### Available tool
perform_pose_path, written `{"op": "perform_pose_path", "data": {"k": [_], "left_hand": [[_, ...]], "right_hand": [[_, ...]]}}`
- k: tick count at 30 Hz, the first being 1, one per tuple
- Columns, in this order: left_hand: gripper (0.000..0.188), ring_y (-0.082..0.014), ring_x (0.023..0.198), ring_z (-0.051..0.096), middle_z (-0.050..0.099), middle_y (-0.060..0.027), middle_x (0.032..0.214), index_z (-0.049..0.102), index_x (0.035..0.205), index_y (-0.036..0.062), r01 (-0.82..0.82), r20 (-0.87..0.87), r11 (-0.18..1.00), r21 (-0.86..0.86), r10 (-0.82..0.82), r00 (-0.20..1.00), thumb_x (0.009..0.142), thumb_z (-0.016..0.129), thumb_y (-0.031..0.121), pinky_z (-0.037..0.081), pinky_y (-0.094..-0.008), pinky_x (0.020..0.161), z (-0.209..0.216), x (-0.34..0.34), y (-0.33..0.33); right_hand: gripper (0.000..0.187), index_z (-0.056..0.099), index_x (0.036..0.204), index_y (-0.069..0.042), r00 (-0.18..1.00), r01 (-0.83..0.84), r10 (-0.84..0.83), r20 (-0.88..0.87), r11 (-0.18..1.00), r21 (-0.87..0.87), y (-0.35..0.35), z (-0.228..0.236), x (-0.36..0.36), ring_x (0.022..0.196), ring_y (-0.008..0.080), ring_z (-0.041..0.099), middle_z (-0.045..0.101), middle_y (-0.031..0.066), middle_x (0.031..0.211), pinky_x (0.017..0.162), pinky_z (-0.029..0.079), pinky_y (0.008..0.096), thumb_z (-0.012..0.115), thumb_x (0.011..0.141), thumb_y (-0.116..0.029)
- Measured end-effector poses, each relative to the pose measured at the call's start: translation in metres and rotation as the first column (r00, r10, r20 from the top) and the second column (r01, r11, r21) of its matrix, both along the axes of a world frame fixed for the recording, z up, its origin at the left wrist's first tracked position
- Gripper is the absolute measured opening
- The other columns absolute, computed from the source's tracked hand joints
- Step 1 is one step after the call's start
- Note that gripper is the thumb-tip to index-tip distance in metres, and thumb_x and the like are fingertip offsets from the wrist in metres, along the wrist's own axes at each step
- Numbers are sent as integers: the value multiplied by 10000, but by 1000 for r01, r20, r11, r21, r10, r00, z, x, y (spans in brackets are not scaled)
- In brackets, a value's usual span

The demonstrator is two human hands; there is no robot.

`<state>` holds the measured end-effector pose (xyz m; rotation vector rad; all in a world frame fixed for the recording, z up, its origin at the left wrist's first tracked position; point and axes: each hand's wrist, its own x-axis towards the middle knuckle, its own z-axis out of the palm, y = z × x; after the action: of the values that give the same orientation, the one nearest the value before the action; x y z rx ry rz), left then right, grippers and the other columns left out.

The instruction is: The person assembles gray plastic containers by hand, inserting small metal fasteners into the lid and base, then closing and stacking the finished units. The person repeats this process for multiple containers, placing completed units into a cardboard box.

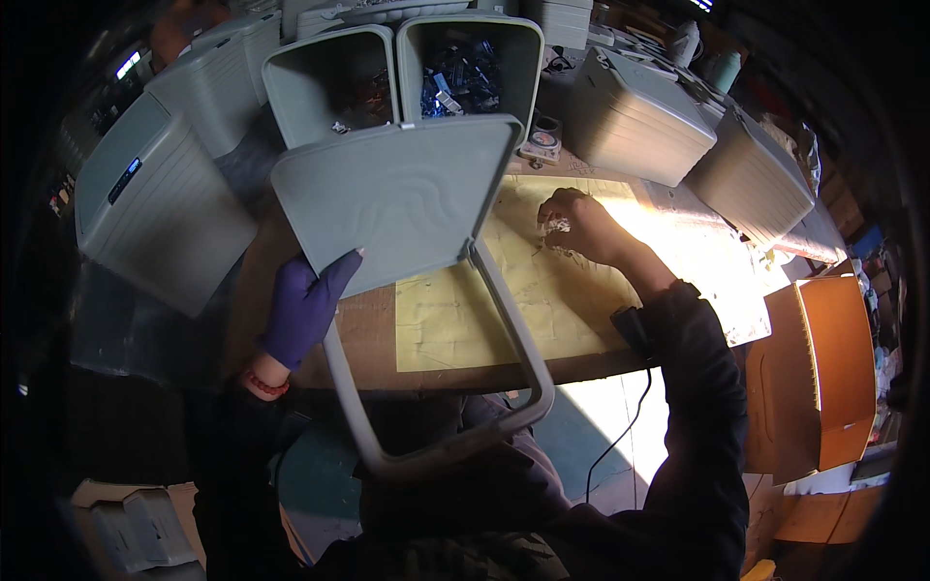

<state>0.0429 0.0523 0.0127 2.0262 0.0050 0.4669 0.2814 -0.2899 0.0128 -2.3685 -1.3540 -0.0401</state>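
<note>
Head view: my left grip, in a purple glove, pinches the near-left corner of a pale grey-green plastic lid, thumb on its face and fingers hidden behind. The lid is tilted above the bench, and a rectangular frame joined to its edge hangs toward me, past the near edge of the bench. My bare right grip is curled, fingers pressed round small pale, shiny pieces too small to identify, just above a yellow sheet to the right of the lid. A red bracelet circles my left wrist. Beyond the lid, on the far side, two open bins stand side by side: the left bin holds reddish bits, the right bin blue and silver ones. A small device with a round dial sits just beside the right bin. Farther right are two stacks of pale lids, and on the near right an orange-brown box. Sunlight falls across the sheet's right side.
</note>
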Motion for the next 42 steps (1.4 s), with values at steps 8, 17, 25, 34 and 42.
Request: {"op": "perform_pose_path", "data": {"k": [8,17,25,34,42], "left_hand": [[264,-257,869,707,735,-159,962,688,1062,-39,-169,108,985,-22,171,979,981,675,212,522,-346,762,-34,24,-6],[272,-150,948,590,647,-71,1058,637,1129,-28,9,308,987,-161,41,951,970,680,189,483,-302,826,-28,22,2],[196,-40,777,503,605,40,806,677,996,-3,36,81,970,-241,-17,997,1005,647,190,447,-243,696,-26,14,2],[178,-35,808,522,634,32,855,679,1043,-16,72,87,971,-230,-53,995,1000,652,155,463,-241,715,-29,15,5],[210,-32,759,523,636,28,800,698,995,-2,63,88,969,-240,-42,995,975,697,206,455,-242,669,-30,17,6]], "right_hand": [[127,698,922,-11,993,110,-112,-49,993,-44,14,13,-4,850,280,697,710,141,930,772,552,378,749,824,-74],[146,742,961,-30,873,-488,486,46,869,78,148,12,-114,821,363,703,722,187,891,768,562,422,709,820,-17],[103,724,915,3,881,-33,214,-422,918,396,183,-5,-135,807,303,743,739,178,869,746,580,357,731,814,22],[156,676,912,6,895,-78,223,-387,931,357,171,-4,-137,758,281,737,727,171,819,715,572,357,767,786,-7],[99,721,856,-27,944,-93,175,-280,955,283,182,-17,-134,721,317,711,721,164,811,702,562,387,780,781,-54]]}}
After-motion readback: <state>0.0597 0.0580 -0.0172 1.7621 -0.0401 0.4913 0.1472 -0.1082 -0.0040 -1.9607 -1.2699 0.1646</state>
